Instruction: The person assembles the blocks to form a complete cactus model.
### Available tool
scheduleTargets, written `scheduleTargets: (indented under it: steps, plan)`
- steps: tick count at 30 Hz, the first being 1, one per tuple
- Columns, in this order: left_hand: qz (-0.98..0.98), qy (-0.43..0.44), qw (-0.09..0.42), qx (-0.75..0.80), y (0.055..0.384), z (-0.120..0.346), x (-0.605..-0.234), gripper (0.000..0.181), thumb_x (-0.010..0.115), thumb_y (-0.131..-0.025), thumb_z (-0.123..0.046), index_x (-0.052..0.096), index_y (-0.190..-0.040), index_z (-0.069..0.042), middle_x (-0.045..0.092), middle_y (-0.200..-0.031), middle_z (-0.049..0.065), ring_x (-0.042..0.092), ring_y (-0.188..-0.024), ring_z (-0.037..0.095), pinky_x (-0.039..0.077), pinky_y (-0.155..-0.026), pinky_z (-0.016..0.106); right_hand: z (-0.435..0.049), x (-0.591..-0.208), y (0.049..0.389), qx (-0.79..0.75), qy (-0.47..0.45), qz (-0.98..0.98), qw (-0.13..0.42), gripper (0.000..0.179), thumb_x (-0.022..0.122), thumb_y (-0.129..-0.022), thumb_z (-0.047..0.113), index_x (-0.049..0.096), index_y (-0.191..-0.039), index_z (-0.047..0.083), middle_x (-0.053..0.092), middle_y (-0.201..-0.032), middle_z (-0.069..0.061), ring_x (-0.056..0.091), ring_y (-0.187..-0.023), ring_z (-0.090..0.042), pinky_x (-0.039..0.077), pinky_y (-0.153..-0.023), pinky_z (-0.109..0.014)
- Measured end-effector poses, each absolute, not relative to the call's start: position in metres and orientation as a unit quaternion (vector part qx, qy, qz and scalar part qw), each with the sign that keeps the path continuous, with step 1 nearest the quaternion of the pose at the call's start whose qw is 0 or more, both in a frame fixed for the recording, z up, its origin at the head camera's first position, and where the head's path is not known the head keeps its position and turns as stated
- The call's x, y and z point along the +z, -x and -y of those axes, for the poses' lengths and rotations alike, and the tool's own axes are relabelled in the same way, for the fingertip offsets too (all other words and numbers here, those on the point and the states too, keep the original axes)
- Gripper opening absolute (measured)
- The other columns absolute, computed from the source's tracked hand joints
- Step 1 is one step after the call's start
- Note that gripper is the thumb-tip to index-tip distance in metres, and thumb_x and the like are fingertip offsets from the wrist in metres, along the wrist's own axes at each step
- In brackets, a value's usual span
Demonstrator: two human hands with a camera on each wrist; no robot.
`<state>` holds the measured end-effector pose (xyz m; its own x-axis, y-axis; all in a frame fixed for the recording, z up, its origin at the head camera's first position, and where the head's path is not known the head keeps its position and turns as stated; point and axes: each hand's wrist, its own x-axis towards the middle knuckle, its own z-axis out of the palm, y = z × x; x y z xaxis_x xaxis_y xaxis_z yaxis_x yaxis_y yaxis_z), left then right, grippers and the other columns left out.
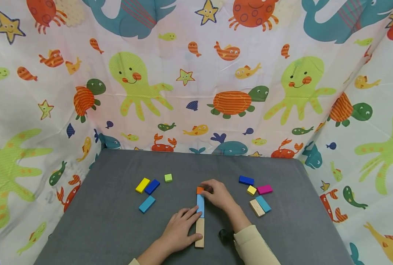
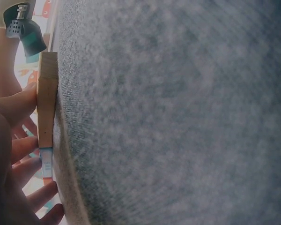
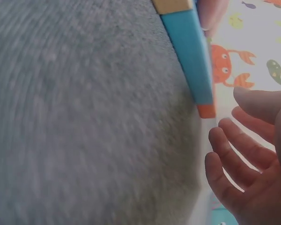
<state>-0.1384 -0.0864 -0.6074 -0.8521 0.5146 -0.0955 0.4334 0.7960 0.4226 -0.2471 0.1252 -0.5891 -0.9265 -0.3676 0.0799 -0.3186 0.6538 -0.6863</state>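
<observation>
A row of three blocks runs away from the near side of the table: a plain wooden block (image 1: pixel 199 232) closest, a light blue block (image 1: pixel 200 200) in the middle, a small orange block (image 1: pixel 199 190) at the far end. My left hand (image 1: pixel 182 228) rests along the row's left side, fingers spread, with its thumb on the wooden block and fingertips at the light blue one. Around the orange end is my right hand (image 1: pixel 219 195). In the right wrist view its fingers (image 3: pixel 241 154) are loosely bent and apart, holding nothing, just beyond the orange block (image 3: pixel 206 111).
Yellow (image 1: pixel 142 185), dark blue (image 1: pixel 152 187), light blue (image 1: pixel 147 204) and green (image 1: pixel 168 178) blocks lie at left on the grey table (image 1: pixel 100 221). Several more lie at right, including a magenta block (image 1: pixel 264 189) and a wooden one (image 1: pixel 257 208). A patterned curtain (image 1: pixel 190 103) stands behind.
</observation>
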Motion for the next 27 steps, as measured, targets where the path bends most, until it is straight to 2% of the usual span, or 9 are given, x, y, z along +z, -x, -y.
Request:
scheduleTargets:
  steps: [5,12,18,27]
  plan:
    - [-0.94,-0.255,0.095,0.207,0.137,0.087,-0.609,0.075,0.057,-0.091,-0.068,0.039,-0.156,-0.034,0.032,-0.164,-0.008,0.039,-0.14,0.025,0.038,-0.109,0.058,-0.133,-0.58,0.239,-0.379,0.167,-0.91,0.009,0.034,0.074,-0.093,0.019,0.07,-0.127,0.012,0.07,-0.121,-0.005,0.067,-0.098,-0.021,0.057,-0.087,-0.045]
    - [-0.94,-0.254,0.087,0.209,0.137,0.087,-0.609,0.074,0.058,-0.091,-0.067,0.04,-0.155,-0.034,0.033,-0.164,-0.006,0.041,-0.14,0.026,0.039,-0.108,0.059,-0.148,-0.569,0.228,-0.384,0.157,-0.909,-0.025,0.035,0.076,-0.091,0.016,0.07,-0.126,0.011,0.071,-0.12,-0.007,0.066,-0.097,-0.022,0.057,-0.086,-0.044]
    - [-0.943,-0.243,0.101,0.204,0.138,0.085,-0.606,0.074,0.059,-0.092,-0.067,0.038,-0.155,-0.036,0.032,-0.164,-0.008,0.039,-0.141,0.025,0.038,-0.11,0.058,-0.165,-0.565,0.221,-0.388,0.141,-0.909,-0.055,0.035,0.078,-0.089,0.014,0.071,-0.123,0.012,0.071,-0.119,-0.006,0.069,-0.098,-0.024,0.059,-0.084,-0.045]
    - [-0.942,-0.245,0.103,0.207,0.137,0.085,-0.605,0.074,0.058,-0.092,-0.066,0.038,-0.156,-0.035,0.032,-0.164,-0.008,0.038,-0.142,0.026,0.037,-0.11,0.058,-0.198,-0.563,0.216,-0.38,0.112,-0.916,-0.067,0.037,0.077,-0.09,0.014,0.069,-0.126,0.009,0.07,-0.119,-0.011,0.068,-0.099,-0.025,0.059,-0.083,-0.046]
